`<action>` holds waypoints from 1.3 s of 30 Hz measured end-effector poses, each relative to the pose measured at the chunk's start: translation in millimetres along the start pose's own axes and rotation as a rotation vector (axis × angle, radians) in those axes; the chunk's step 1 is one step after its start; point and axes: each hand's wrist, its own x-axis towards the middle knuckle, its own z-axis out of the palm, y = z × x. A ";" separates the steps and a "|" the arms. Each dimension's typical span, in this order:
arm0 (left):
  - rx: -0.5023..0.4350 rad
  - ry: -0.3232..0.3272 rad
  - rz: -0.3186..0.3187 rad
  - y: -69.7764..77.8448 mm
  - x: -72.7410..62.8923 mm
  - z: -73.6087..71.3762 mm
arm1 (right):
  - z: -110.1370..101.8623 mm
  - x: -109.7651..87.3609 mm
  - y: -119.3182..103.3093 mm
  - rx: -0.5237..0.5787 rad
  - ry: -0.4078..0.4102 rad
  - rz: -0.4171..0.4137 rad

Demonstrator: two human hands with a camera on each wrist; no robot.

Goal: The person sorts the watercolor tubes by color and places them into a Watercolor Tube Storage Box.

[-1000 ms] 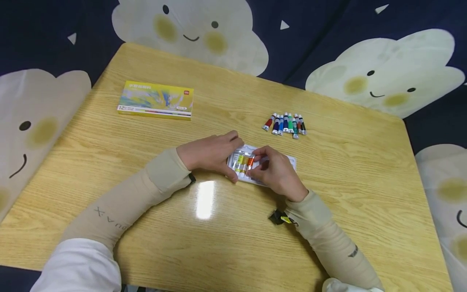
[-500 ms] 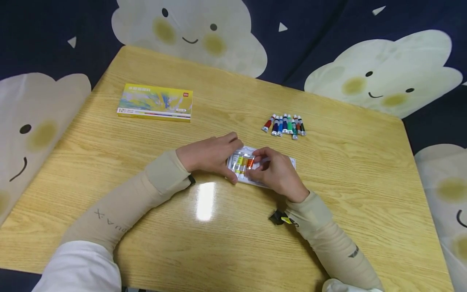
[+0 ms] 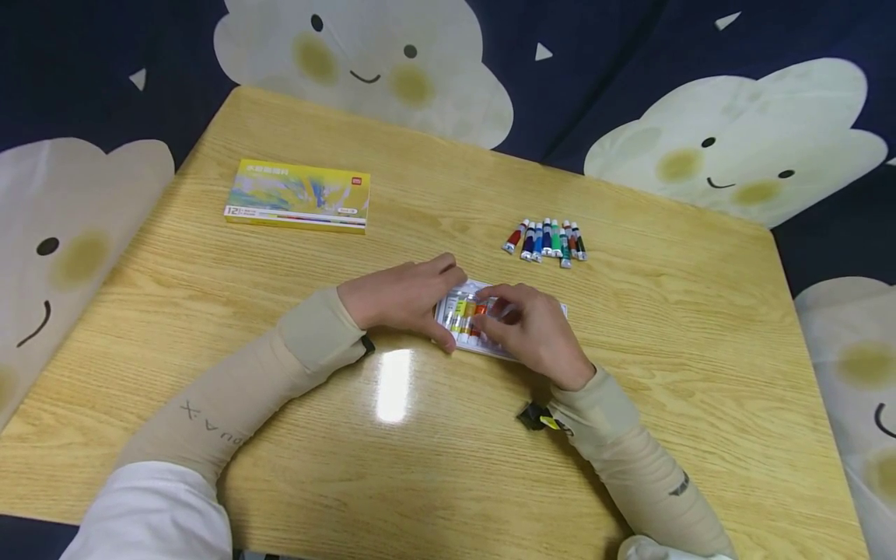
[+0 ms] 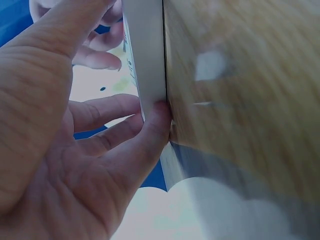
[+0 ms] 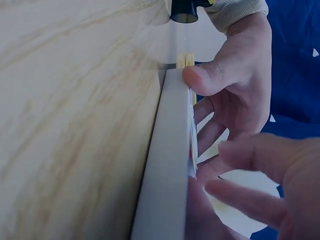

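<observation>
A white tray (image 3: pixel 564 310) lies on the table between the hands, with several small paint tubes side by side at its left end, among them a yellow tube (image 3: pixel 459 309) and an orange tube (image 3: pixel 481 309). My left hand (image 3: pixel 402 295) grips the tray's left end, thumb on the near edge and fingers at the far edge. In the left wrist view, the thumb presses the tray's side wall (image 4: pixel 145 55). Thumb and index finger of my right hand (image 3: pixel 537 330) hover close over the orange tube, apart from each other. The right palm hides the tray's middle.
Several more paint tubes (image 3: pixel 547 237), red, blue, green and dark, lie in a loose row behind the tray. A yellow printed box (image 3: pixel 297 196) lies flat at the back left of the wooden table (image 3: pixel 700 350). A cloud-patterned cloth hangs behind.
My right thumb and fingertips have shifted slightly left, from the orange tube's right side to over it, and its lower end now shows. The left hand stays on the tray.
</observation>
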 end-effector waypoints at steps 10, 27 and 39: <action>0.006 0.025 0.027 -0.7 -0.3 0.7 | 2.0 -8.6 -8.9 -0.159 -0.042 -0.200; 0.019 0.034 0.046 -0.8 -1.0 0.6 | 11.7 -7.7 -14.4 -0.256 -0.070 -0.249; 0.003 0.040 0.044 -1.4 -0.6 2.4 | 1.2 -5.2 -11.8 -0.145 -0.042 -0.163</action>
